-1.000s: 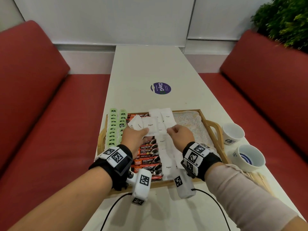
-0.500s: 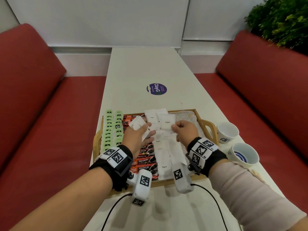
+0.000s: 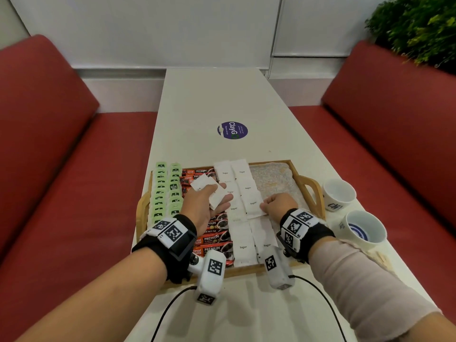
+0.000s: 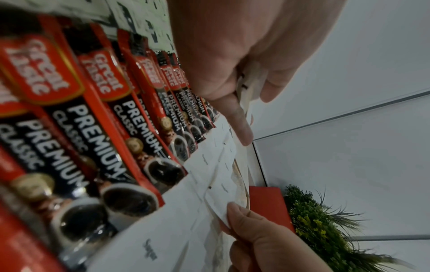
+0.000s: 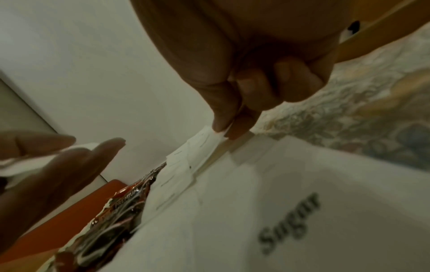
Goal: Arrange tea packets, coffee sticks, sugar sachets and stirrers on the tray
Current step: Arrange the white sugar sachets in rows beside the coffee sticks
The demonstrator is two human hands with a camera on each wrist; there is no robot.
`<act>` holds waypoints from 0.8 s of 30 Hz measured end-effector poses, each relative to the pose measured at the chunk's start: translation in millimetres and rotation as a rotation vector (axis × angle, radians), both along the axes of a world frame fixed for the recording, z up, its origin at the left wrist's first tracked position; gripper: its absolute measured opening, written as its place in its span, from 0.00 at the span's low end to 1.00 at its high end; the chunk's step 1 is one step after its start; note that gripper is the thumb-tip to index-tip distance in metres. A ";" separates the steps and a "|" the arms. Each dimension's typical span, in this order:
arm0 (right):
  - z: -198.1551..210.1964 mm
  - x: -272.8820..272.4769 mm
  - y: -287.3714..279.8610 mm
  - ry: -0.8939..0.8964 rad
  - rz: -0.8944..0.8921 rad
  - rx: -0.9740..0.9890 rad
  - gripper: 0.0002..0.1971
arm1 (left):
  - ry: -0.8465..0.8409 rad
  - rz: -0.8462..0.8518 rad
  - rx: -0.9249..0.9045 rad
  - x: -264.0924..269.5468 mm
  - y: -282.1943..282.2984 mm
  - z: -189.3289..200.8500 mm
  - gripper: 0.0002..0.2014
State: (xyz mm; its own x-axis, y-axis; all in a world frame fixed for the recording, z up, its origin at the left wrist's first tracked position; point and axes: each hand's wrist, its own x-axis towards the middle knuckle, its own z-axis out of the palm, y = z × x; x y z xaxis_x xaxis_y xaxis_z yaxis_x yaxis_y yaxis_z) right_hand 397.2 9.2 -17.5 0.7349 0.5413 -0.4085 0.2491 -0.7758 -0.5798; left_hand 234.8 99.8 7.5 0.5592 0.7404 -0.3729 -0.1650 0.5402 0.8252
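Observation:
A wooden tray point(image 3: 312, 191) holds two columns of green tea packets point(image 3: 167, 193), a row of red-black coffee sticks point(image 3: 214, 239) and two columns of white sugar sachets point(image 3: 243, 246). My left hand point(image 3: 217, 196) hovers over the coffee sticks and holds a few loose sugar sachets point(image 3: 209, 191) between thumb and fingers; the left wrist view shows this stack point(image 4: 250, 82). My right hand point(image 3: 262, 206) pinches the right edge of one sugar sachet point(image 3: 253, 204) lying in the right column. Thumb and forefinger close on its corner point(image 5: 216, 135).
The tray's right part shows a bare patterned mat point(image 3: 274, 178). Two white cups point(image 3: 339, 193) point(image 3: 365, 229) stand on the table right of the tray, with wooden stirrers point(image 3: 381, 257) behind my right forearm. A purple sticker point(image 3: 232, 130) lies farther up the table. Red benches flank it.
My right hand took a sachet from the stack in my left hand and brought it down and right onto the right sugar column. The left hand stayed over the coffee sticks.

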 end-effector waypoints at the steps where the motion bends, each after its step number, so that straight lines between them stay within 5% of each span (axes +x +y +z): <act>1: -0.2 -0.6 1.1 -0.012 0.010 -0.024 0.13 | -0.011 -0.003 -0.018 0.1 0.0 0.6 0.07; 5: 3.4 -3.4 2.8 -0.070 0.057 -0.090 0.06 | -0.065 -0.040 -0.104 -0.9 -0.3 3.9 0.08; 9: 8.0 -1.3 2.2 -0.099 0.081 -0.122 0.10 | -0.061 -0.072 -0.138 -3.3 2.4 3.6 0.08; 15: 28.0 -17.3 2.0 -0.031 0.143 0.281 0.13 | -0.017 -0.054 -0.027 -1.8 -0.6 0.3 0.16; 18: 36.4 -31.2 5.2 0.116 0.195 0.358 0.13 | 0.010 -0.061 0.024 -0.7 -5.5 2.1 0.18; 24: 37.4 -39.5 1.4 0.115 0.134 0.442 0.08 | 0.027 -0.113 0.077 -4.0 -13.6 3.1 0.18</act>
State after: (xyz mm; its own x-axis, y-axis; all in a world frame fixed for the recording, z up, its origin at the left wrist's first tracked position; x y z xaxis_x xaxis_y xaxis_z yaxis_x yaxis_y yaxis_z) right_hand 357.7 10.6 19.9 0.6100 0.7688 -0.1921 0.2454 -0.4138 -0.8767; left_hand 230.8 86.1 10.6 0.6309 0.7004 -0.3337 -0.0839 0.4892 0.8681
